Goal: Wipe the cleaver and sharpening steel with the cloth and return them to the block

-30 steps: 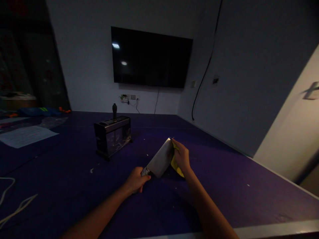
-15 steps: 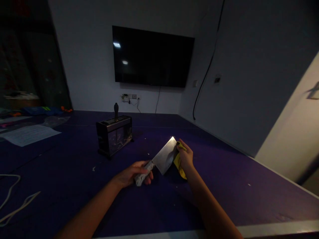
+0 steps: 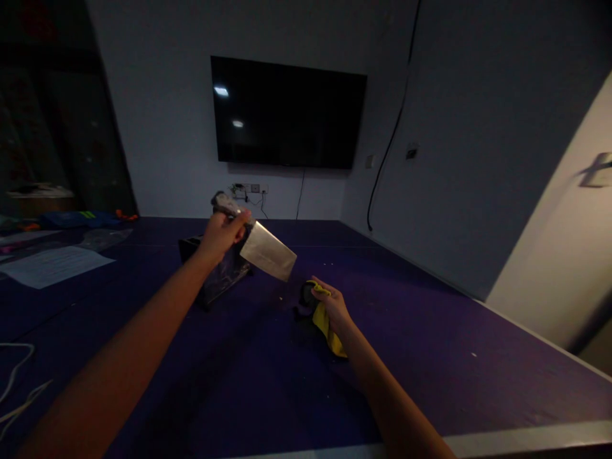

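Observation:
My left hand (image 3: 220, 236) is closed around the handle of a cleaver (image 3: 268, 251). The handle looks wrapped in clear plastic, and the broad metal blade points down to the right in mid-air. Behind this hand stands a dark knife block (image 3: 222, 280), its top mostly covered by my hand and forearm. Pinched in my right hand (image 3: 333, 307) is a yellow cloth (image 3: 327, 328) that hangs down towards the table. A dark part shows at the cloth's left side; I cannot tell if it belongs to it. Cloth and blade are apart.
The purple tabletop (image 3: 411, 357) has a pale front edge. On the left lie a printed sheet (image 3: 57, 264), clear plastic and a white cable (image 3: 21, 376). A television (image 3: 289, 111) hangs on the far wall, and a black cable (image 3: 388, 162) runs down the right wall.
The cleaver has left the cloth and risen to the left, in front of the knife block, its blade now turned down. My right hand has moved slightly left with the cloth.

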Tool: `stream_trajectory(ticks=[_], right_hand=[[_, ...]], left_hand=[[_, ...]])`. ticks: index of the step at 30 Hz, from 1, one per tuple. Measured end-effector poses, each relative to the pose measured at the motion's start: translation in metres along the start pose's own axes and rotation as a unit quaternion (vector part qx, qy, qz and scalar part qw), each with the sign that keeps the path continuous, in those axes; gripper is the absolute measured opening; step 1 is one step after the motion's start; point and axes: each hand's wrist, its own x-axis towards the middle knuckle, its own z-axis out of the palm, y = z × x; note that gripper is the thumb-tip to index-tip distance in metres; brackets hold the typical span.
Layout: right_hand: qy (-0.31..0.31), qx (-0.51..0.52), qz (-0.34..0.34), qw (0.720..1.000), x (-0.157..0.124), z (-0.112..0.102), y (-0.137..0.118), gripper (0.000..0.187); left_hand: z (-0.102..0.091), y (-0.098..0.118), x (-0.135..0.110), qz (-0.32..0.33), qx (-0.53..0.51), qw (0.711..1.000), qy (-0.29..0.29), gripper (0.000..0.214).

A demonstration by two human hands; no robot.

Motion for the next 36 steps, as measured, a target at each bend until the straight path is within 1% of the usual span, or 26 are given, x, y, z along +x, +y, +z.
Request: stream_trajectory(ticks=[2,5,7,10,12,15,19,25,32,36], right_hand=[[0.015,-0.005,0.003,1.0,-0.001,0.0,-0.003,0.053],[0.015,-0.012,0.015,1.0,-0.003,0.001,-0.005,0.051],[0.012,-0.016,0.016,1.0,-0.004,0.002,-0.007,0.048],[0.009,-0.013,0.024,1.0,-0.005,0.005,-0.009,0.046],[0.007,-0.008,0.034,0.999,-0.005,0.006,-0.01,0.047],[0.006,-0.003,0.035,0.999,-0.004,0.005,-0.01,0.048],[0.015,-0.003,0.025,1.0,-0.004,0.004,-0.012,0.046],[0.01,-0.002,0.023,1.0,-0.004,0.004,-0.014,0.046],[0.013,0.002,0.023,1.0,-0.003,0.003,-0.013,0.043],[0.015,0.005,0.03,0.999,-0.001,0.001,-0.012,0.045]], left_hand=[[-0.012,0.022,0.037,0.043,0.084,0.995,0.037,0.027],[-0.028,0.046,0.085,0.086,0.166,0.981,0.059,0.023],[-0.038,0.052,0.107,0.081,0.186,0.977,0.07,0.015],[-0.051,0.05,0.126,0.064,0.226,0.971,0.046,0.011],[-0.058,0.044,0.131,0.063,0.247,0.966,0.036,0.009],[-0.065,0.037,0.133,0.063,0.252,0.965,0.044,0.007],[-0.069,0.037,0.135,0.051,0.252,0.965,0.039,0.007],[-0.069,0.04,0.137,0.047,0.271,0.961,0.033,0.011],[-0.065,0.043,0.134,0.047,0.297,0.953,0.03,0.016],[-0.064,0.042,0.134,0.047,0.326,0.944,0.011,0.016]])
